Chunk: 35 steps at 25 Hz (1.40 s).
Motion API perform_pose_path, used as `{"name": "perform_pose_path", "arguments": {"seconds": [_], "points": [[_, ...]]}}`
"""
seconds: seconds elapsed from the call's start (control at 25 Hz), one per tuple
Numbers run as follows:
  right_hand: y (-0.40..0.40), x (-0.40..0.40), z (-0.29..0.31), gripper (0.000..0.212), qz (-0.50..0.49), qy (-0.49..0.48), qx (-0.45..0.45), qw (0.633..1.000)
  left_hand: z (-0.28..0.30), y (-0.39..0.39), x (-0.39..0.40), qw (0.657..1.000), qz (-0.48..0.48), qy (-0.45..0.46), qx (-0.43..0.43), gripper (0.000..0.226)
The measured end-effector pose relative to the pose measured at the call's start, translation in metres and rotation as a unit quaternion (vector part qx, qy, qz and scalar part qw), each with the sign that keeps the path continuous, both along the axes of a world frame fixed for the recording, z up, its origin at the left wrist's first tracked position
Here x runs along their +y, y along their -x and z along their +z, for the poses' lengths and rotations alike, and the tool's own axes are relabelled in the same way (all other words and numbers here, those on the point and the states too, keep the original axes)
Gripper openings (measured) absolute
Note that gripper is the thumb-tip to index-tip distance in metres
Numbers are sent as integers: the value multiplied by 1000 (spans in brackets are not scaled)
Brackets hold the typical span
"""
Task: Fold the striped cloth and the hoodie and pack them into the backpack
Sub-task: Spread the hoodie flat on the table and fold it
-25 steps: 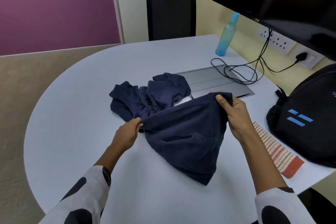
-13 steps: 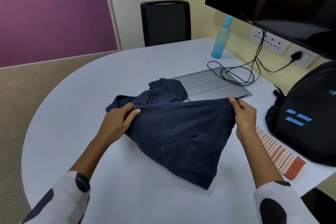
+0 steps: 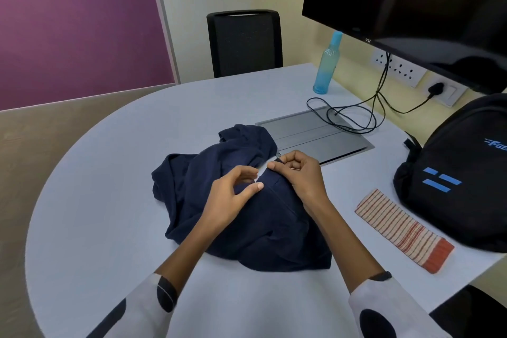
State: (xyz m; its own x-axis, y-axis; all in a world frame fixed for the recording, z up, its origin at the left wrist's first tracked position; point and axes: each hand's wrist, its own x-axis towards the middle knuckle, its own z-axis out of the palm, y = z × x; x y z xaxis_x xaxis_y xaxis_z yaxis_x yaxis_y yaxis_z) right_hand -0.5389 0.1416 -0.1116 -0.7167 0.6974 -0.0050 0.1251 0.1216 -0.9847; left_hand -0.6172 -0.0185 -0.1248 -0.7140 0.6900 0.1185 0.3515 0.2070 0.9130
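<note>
The navy hoodie (image 3: 247, 228) lies bunched in the middle of the white table (image 3: 109, 200). My right hand (image 3: 300, 180) pinches a hoodie edge near its top, fingers curled. My left hand (image 3: 233, 197) hovers right beside it with loosely curled fingers and its thumb resting on the fabric; I see nothing held between its fingers. The striped cloth (image 3: 403, 230) lies folded into a long strip on the table to the right, apart from both hands. The black backpack (image 3: 461, 173) stands behind it at the right edge; I cannot see its opening.
A closed grey laptop (image 3: 315, 132) lies just behind the hoodie with a looped black cable (image 3: 351, 115) on it. A blue bottle (image 3: 327, 63) stands at the back. A dark monitor (image 3: 411, 3) hangs over the right side. A black chair (image 3: 244, 41) stands beyond the table.
Both hands held the hoodie edge stretched wide apart; they have come together over the middle, the fabric has dropped onto the table, and my left hand's grip has loosened.
</note>
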Motion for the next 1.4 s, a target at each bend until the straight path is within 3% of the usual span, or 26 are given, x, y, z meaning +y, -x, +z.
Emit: {"name": "perform_pose_path", "arguments": {"seconds": [0.16,0.32,0.4,0.56,0.72,0.84,0.92,1.0,1.08,1.16,1.28,1.4], "points": [[-12,1,5,12,-13,-11,30,999,7,-16,8,975,-14,-59,-212,18],[-28,6,0,18,-43,-58,-18,997,2,-23,3,966,13,-100,-240,18],[-34,2,-3,9,-21,-78,-37,996,2,-25,3,964,25,-113,-238,16],[-39,-1,-5,8,37,-61,-44,996,5,-27,-1,967,33,-120,-222,15],[-44,-1,3,4,65,-19,3,998,6,-28,2,971,109,-89,-193,13],[-49,-3,10,9,44,18,43,998,11,-36,3,991,116,-67,8,19],[-52,-4,16,14,29,40,66,997,12,-44,7,984,73,-29,158,44],[-56,-4,23,16,47,53,85,994,12,-53,15,969,62,14,241,50],[-59,-6,29,14,65,49,97,992,17,-57,21,971,71,-20,228,34],[-62,-4,32,14,51,21,110,992,26,-60,24,984,72,-82,144,22],[-67,1,33,16,33,-29,105,994,35,-58,23,994,49,-68,68,20],[-73,10,36,48,146,-64,47,986,33,-53,22,996,-26,-22,79,20]]}}
